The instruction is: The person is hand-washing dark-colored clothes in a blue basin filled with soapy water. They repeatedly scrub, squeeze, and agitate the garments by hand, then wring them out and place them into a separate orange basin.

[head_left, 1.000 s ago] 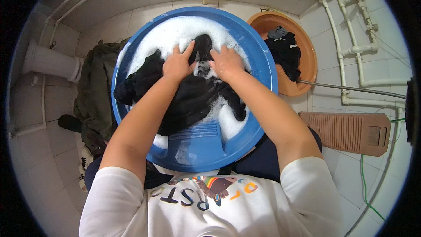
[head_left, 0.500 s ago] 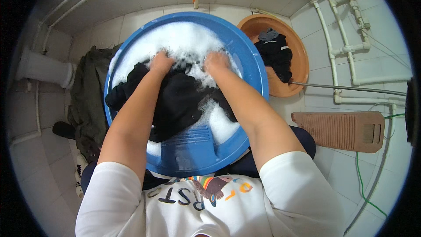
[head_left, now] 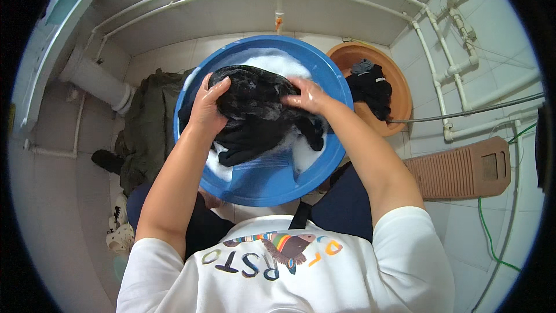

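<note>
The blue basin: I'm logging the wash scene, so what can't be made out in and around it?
All head view:
- Blue basin: its floor is hidden by foam and the black garment.
- Left hand and right hand: fingertips buried in the cloth.
- Orange basin: the dark clothes are too small to identify.
- Dark green heap: bunched up, so its kind is unclear.
</note>
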Tool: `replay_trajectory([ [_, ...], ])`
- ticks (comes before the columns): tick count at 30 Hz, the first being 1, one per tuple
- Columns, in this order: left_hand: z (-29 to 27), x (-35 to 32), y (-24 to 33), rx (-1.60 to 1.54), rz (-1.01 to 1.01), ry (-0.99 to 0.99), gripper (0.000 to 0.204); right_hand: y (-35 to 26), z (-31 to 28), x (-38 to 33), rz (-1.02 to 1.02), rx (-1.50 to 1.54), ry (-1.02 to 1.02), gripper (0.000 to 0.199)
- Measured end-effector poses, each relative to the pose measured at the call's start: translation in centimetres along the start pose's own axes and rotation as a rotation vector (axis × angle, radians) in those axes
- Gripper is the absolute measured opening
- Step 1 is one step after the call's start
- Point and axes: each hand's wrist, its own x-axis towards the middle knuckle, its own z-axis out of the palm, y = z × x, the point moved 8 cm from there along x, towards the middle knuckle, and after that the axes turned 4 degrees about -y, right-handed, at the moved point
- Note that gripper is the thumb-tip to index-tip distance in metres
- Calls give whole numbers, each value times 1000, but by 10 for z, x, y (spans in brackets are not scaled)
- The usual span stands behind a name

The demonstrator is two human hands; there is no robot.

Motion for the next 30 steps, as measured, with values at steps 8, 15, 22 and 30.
replay_trajectory([
  [8, -60, -43, -34, -44, -163, 173, 72, -27, 6, -10, 133, 559, 22, 45],
  [15, -28, -29, -55, -88, -81, 12, 40, -175, 6, -67, -260, -58, 371, 49],
  [22, -54, -29, -92, 1, -118, 317, 35, -165, 26, -58, -246, 7, 509, 38],
  [30, -64, -25, -115, -252, -321, 197, 29, -180, 27, -56, -276, 13, 589, 16],
])
